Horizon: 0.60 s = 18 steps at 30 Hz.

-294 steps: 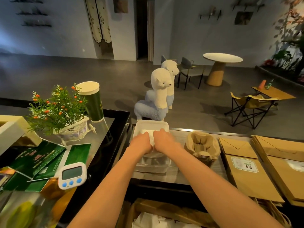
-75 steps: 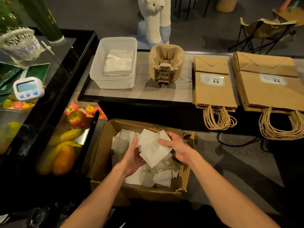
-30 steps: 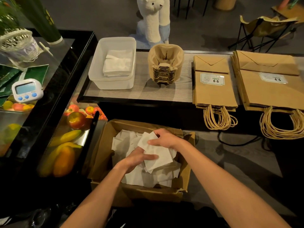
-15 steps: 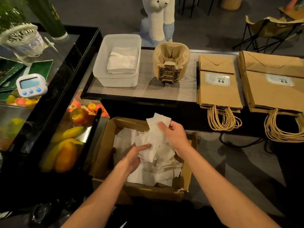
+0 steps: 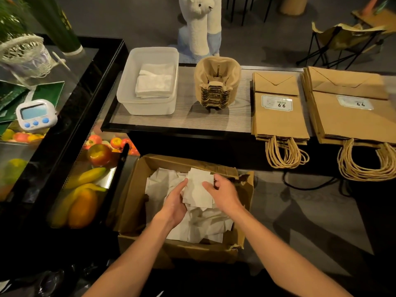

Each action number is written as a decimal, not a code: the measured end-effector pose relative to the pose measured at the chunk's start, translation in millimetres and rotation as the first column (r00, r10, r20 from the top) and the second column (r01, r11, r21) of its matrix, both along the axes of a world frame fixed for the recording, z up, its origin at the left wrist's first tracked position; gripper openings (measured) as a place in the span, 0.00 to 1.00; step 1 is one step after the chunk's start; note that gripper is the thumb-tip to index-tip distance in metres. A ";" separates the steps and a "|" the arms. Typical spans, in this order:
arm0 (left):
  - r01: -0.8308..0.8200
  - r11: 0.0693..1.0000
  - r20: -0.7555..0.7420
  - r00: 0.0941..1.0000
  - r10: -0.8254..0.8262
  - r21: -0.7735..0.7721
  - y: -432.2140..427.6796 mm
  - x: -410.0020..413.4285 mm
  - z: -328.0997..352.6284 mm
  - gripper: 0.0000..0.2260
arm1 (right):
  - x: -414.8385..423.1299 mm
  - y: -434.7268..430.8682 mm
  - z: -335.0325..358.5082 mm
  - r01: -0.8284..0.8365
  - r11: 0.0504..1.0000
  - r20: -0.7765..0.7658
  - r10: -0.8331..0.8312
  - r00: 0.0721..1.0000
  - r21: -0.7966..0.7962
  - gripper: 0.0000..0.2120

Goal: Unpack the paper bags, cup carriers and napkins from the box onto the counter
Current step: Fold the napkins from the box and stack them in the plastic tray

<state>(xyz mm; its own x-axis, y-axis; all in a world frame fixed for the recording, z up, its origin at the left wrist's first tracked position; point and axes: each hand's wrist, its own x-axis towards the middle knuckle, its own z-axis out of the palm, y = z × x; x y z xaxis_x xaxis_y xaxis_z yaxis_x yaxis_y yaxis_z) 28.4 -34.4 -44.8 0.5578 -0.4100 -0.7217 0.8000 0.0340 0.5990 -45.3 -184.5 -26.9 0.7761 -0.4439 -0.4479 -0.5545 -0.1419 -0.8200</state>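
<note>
An open cardboard box stands on the floor below the counter, with loose white napkins inside. Over the box, my left hand and my right hand hold a small stack of napkins between them, one hand on each side. On the counter a clear plastic tub holds folded napkins. Right of it are a stack of pulp cup carriers and two piles of brown paper bags, their handles hanging over the front edge.
A black glass display case with fruit inside stands to the left. A white timer and a plant basket sit on it. Alpaca figures and a folding chair stand beyond the counter. A cable lies on the floor.
Both hands have gathered loose napkins in the box into one stack. The right hand's raised napkins have come down against the ones in the left hand.
</note>
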 end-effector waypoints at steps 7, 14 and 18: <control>-0.036 0.999 -0.020 0.999 0.035 -0.015 -0.4 -0.1 3.0 0.13 | 1.5 -3.6 -3.0 0.199 0.944 0.027 -0.214 0.977 0.264 0.16; 0.029 0.998 -0.039 0.999 -0.032 -0.056 5.8 -1.2 5.1 0.20 | -0.6 3.9 -15.4 0.214 0.946 -0.073 -0.202 0.977 0.243 0.35; 0.071 0.994 0.016 0.997 -0.070 -0.081 9.0 -1.4 3.2 0.20 | -1.2 5.3 -16.0 0.286 0.907 -0.039 -0.288 0.957 0.310 0.28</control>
